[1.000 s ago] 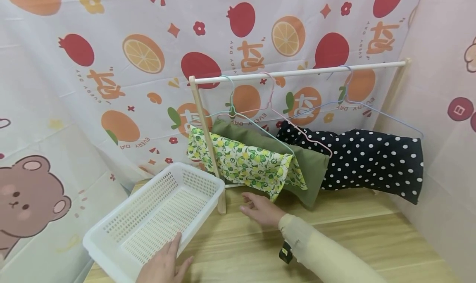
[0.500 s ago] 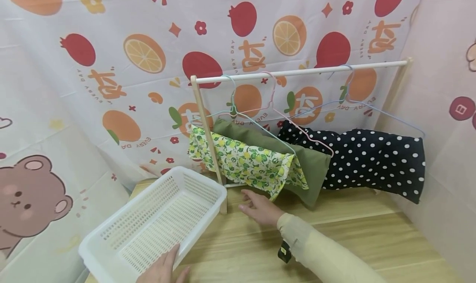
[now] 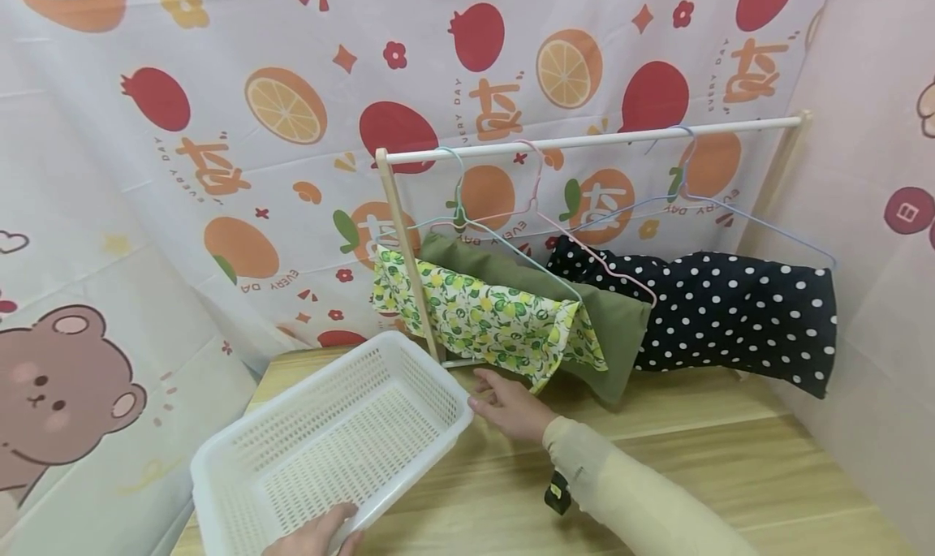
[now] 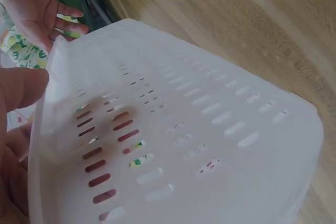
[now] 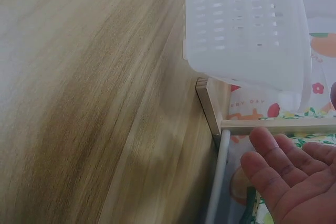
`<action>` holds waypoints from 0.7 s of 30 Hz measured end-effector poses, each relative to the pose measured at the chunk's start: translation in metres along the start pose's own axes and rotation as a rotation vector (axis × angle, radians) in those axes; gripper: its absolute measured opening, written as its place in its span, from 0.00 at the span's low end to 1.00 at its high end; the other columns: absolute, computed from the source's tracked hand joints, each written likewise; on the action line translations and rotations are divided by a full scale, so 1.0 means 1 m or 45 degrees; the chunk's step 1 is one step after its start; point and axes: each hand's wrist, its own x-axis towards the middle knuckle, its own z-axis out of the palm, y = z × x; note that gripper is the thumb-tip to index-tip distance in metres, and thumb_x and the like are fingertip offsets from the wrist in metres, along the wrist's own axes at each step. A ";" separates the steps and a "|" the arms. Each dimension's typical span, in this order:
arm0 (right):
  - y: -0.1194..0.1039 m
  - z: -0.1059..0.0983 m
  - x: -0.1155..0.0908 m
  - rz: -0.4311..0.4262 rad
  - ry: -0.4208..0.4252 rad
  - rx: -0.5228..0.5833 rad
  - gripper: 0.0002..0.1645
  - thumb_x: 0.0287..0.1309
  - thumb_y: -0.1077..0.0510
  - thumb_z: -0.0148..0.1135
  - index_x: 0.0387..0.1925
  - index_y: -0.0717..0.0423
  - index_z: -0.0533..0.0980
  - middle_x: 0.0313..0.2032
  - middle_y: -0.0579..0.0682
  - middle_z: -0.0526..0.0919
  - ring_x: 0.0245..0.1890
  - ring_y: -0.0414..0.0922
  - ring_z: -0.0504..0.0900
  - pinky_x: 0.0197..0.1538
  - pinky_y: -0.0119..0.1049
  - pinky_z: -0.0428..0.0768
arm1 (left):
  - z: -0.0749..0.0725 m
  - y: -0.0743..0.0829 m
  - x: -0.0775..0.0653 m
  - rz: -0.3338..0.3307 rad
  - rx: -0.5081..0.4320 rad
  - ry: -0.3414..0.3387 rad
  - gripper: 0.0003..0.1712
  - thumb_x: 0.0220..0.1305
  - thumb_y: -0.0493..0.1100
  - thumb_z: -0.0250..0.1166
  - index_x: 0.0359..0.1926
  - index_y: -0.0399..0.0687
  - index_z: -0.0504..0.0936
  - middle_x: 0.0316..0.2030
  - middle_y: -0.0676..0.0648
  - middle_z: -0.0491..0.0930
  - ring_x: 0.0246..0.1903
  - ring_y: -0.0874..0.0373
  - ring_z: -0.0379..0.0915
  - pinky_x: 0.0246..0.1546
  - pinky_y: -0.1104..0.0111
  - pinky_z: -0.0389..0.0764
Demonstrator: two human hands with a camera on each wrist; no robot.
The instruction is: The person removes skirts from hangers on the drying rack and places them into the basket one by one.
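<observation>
"Head view: any change?"

"Yes: a shift of the white basket (image 3: 365,442) rightward, hiding the clothes rack (image 3: 406,239)'s near foot, with a corner just beside the right hand (image 3: 514,408). So, likely within reach of both hands."

"And the left hand (image 3: 310,534)?"

"Curled over the basket's rim, gripping."

"And the right?"

"Relaxed, gripping nothing, near the hanging lemon-print cloth (image 3: 497,321); hard to tell whether touching that corner."

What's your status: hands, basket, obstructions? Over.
Left hand gripping white basket by its rim. Right hand beside basket's corner, contact unclear. Rack's wooden post close by, possible snag.
</observation>
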 end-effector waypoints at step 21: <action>-0.012 0.001 0.003 0.017 -0.030 -0.010 0.39 0.62 0.39 0.49 0.67 0.55 0.54 0.49 0.44 0.76 0.42 0.37 0.76 0.45 0.36 0.74 | -0.004 -0.032 -0.025 0.422 0.066 0.101 0.37 0.39 0.79 0.56 0.43 0.61 0.78 0.33 0.65 0.75 0.29 0.71 0.70 0.26 0.69 0.74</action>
